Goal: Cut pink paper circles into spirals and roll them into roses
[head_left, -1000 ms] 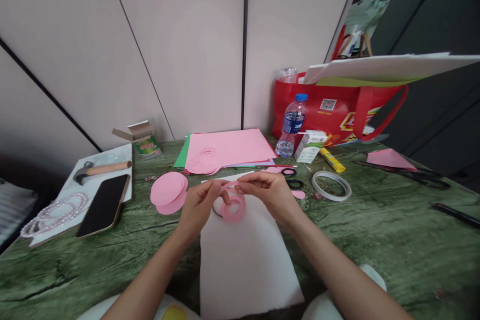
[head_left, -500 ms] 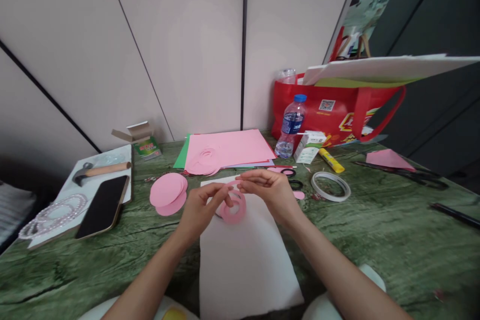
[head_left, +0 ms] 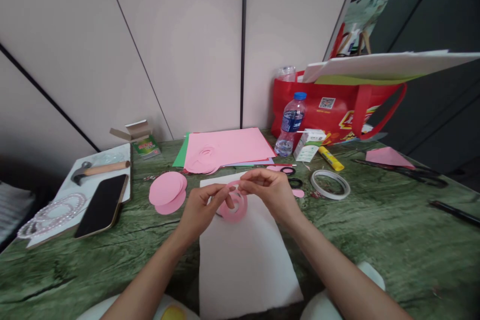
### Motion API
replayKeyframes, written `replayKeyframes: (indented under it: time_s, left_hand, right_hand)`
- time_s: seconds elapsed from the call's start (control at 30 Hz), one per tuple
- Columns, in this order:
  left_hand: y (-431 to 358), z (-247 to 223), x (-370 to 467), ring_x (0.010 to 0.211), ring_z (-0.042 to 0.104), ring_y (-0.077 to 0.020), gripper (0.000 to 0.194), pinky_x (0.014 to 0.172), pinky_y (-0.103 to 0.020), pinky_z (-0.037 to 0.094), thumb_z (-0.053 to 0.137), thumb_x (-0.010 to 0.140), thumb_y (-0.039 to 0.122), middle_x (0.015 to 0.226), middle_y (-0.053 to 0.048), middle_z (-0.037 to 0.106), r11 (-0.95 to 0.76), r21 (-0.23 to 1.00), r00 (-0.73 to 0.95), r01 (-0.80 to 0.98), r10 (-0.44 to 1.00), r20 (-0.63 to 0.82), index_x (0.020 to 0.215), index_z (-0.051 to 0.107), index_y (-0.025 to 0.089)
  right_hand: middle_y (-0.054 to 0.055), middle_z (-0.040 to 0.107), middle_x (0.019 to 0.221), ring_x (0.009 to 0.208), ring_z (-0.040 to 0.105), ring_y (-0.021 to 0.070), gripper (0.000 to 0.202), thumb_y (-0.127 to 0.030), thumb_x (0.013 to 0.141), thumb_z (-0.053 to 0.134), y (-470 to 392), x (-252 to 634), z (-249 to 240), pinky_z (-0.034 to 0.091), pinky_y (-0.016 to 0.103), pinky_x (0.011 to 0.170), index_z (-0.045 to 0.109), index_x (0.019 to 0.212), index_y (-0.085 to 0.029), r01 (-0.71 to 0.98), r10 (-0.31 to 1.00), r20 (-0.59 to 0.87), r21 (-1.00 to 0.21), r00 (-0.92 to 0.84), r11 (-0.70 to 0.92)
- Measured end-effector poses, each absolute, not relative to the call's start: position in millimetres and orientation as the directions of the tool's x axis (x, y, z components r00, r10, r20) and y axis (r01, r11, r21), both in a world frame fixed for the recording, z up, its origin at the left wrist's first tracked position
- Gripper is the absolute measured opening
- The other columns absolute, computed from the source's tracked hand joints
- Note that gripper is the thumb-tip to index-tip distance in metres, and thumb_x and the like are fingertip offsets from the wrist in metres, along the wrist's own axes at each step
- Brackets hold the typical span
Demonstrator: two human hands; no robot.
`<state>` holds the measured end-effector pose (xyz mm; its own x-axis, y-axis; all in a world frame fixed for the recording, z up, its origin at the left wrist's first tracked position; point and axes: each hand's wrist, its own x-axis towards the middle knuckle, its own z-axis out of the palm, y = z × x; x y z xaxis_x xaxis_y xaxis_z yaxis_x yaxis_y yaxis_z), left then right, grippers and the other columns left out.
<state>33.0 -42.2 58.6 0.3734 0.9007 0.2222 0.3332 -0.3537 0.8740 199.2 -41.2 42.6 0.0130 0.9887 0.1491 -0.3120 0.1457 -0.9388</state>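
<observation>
Between my hands hangs a pink paper spiral (head_left: 240,212), its coiled strip dangling over a white board (head_left: 247,265). My left hand (head_left: 204,207) pinches the strip between thumb and fingers. On the right, my right hand (head_left: 268,190) pinches the same strip near its upper end, fingertips close to those of the left. A stack of pink paper circles (head_left: 167,191) lies left of my left hand. Beyond the hands, another cut pink spiral (head_left: 204,160) rests on pink paper sheets (head_left: 236,142). Black-handled scissors (head_left: 295,183) lie partly behind my right hand.
At left are a hammer (head_left: 103,169), a phone (head_left: 102,206), bead strings (head_left: 56,215) and a small box (head_left: 146,146). To the right stand a water bottle (head_left: 290,125), a carton (head_left: 309,145) and a red bag (head_left: 330,110), with a glue stick (head_left: 331,159) and tape roll (head_left: 330,185).
My right hand's fingertips have shifted slightly along the strip and its fingers are more curled. The spiral has swung a little. Both hands stay in nearly the same place.
</observation>
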Motion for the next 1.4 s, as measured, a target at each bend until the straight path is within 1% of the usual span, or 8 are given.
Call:
replayKeyframes:
  time_s: [0.1,0.27,0.43,0.57,0.7,0.9,1.13,1.4]
  left_hand:
    - [-42.1,57.6,32.5,0.058,0.053,-0.0128,0.032,0.060,-0.022,0.041,0.048,0.084,0.035,0.062,-0.001,0.063,-0.356,0.874,0.367,0.330,0.902,0.228,0.062,0.064,0.017]
    - [-40.1,54.1,31.5,0.065,0.058,-0.0147,0.031,0.066,-0.023,0.042,0.048,0.085,0.032,0.065,-0.001,0.065,-0.367,0.872,0.357,0.325,0.901,0.246,0.064,0.065,0.017]
    - [-38.8,52.2,31.5,0.062,0.055,-0.0133,0.030,0.064,-0.023,0.042,0.048,0.085,0.032,0.065,0.000,0.065,-0.368,0.869,0.354,0.331,0.902,0.247,0.068,0.067,0.017]
    - [-38.2,51.4,32.0,0.063,0.055,-0.0137,0.030,0.065,-0.024,0.043,0.048,0.085,0.033,0.066,-0.001,0.065,-0.352,0.879,0.345,0.323,0.908,0.237,0.070,0.067,0.017]
    - [-37.6,51.0,32.4,0.062,0.055,-0.0134,0.029,0.064,-0.024,0.044,0.049,0.085,0.033,0.064,-0.001,0.065,-0.350,0.881,0.348,0.320,0.908,0.234,0.068,0.067,0.018]
    - [-37.0,51.0,32.5,0.064,0.057,-0.0141,0.025,0.066,-0.025,0.046,0.050,0.084,0.032,0.063,0.000,0.065,-0.350,0.885,0.337,0.308,0.910,0.243,0.076,0.068,0.018]
    - [-39.2,54.0,32.9,0.064,0.058,-0.0132,0.025,0.065,-0.023,0.044,0.048,0.085,0.030,0.065,0.000,0.065,-0.343,0.887,0.356,0.309,0.907,0.227,0.074,0.068,0.018]
    - [-42.4,60.0,35.2,0.061,0.056,-0.0134,0.026,0.065,-0.024,0.045,0.049,0.084,0.031,0.062,0.000,0.063,-0.356,0.886,0.340,0.296,0.906,0.250,0.069,0.066,0.018]
  right_hand:
    - [0.001,0.069,0.059,0.055,0.064,0.0150,0.016,-0.026,0.057,0.077,-40.9,199.9,42.1,0.054,0.029,0.059,0.069,0.067,-0.017,-0.296,0.990,0.139,-0.944,0.037,0.144]
    - [0.002,0.071,0.063,0.061,0.066,0.0166,0.016,-0.026,0.057,0.078,-39.5,202.4,40.3,0.054,0.031,0.064,0.071,0.069,-0.018,-0.305,0.992,0.123,-0.943,0.041,0.130]
    - [0.003,0.072,0.068,0.068,0.068,0.0187,0.019,-0.027,0.060,0.076,-38.6,205.1,37.6,0.054,0.034,0.071,0.072,0.076,-0.019,-0.292,0.992,0.128,-0.948,0.020,0.129]
    - [0.003,0.072,0.072,0.069,0.068,0.0186,0.018,-0.026,0.062,0.075,-38.8,205.6,37.2,0.055,0.036,0.072,0.072,0.078,-0.018,-0.250,0.988,0.150,-0.957,0.023,0.151]
    - [0.002,0.072,0.073,0.067,0.067,0.0170,0.016,-0.025,0.063,0.074,-39.5,205.2,38.0,0.055,0.034,0.070,0.070,0.077,-0.019,-0.277,0.986,0.164,-0.946,0.032,0.167]
    - [0.003,0.072,0.072,0.069,0.067,0.0179,0.015,-0.027,0.062,0.075,-39.7,205.0,37.8,0.056,0.034,0.069,0.069,0.073,-0.019,-0.269,0.986,0.162,-0.948,0.047,0.169]
    - [0.001,0.070,0.067,0.062,0.064,0.0149,0.015,-0.023,0.058,0.076,-40.5,204.1,40.9,0.054,0.029,0.063,0.068,0.070,-0.019,-0.234,0.984,0.162,-0.957,0.069,0.174]
    - [0.000,0.068,0.059,0.055,0.064,0.0160,0.014,-0.027,0.057,0.077,-46.1,201.4,49.6,0.055,0.030,0.057,0.069,0.066,-0.019,-0.210,0.979,0.187,-0.957,0.088,0.201]
